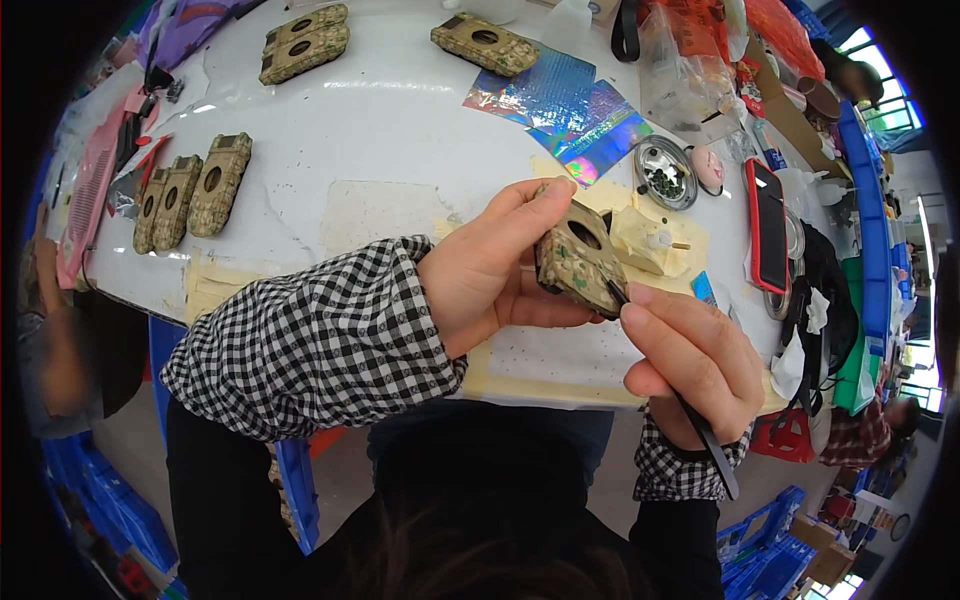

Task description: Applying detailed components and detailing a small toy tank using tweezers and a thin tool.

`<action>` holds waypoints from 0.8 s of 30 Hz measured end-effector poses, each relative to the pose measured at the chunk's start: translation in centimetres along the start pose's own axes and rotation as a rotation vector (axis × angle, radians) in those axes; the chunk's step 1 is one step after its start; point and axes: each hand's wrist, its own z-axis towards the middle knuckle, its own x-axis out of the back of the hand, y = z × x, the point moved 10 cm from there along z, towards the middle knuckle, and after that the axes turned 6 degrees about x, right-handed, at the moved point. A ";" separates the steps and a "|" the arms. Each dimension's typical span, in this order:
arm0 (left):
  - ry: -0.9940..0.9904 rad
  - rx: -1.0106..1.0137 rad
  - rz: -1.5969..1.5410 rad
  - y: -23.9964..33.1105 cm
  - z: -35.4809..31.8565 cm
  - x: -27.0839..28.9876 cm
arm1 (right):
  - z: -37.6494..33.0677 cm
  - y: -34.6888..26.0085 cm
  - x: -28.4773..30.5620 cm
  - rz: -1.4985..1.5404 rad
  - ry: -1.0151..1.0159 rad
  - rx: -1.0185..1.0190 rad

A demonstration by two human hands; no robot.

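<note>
My left hand [500,260] is closed around a camouflage-patterned plastic casing [580,262] with an oval opening, holding it tilted above the table. In my right hand [700,350] is a pair of black tweezers [706,440], pinched between thumb and fingers. Their tips touch or nearly touch the casing's near right end; whether anything is between them is too small to tell. Just right of the casing sits a cream-coloured block [640,240] with a small white piece and a stick on it. Beyond it, a round clear dish [665,172] contains small dark green bits.
Similar camouflage casings stand at the left [220,185], far left [305,45] and far middle [485,45]. Shiny holographic sheets [570,110] lie ahead. A red-cased phone [767,225], a clear plastic bag [685,85] and a black bag [825,290] crowd the right side. Other people sit nearby.
</note>
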 end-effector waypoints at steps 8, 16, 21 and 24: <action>-0.009 -0.002 -0.005 0.0 0.0 0.0 | 0.0 0.0 0.0 0.000 -0.003 0.000; 0.056 0.040 0.003 -0.4 -0.2 0.2 | -0.1 0.0 0.0 0.014 0.008 -0.002; -0.036 -0.001 -0.002 0.0 -0.1 -0.3 | -0.1 0.2 0.2 0.042 0.010 -0.043; -0.048 0.004 0.001 0.0 -0.1 -0.4 | -0.2 0.5 0.3 0.073 0.027 -0.075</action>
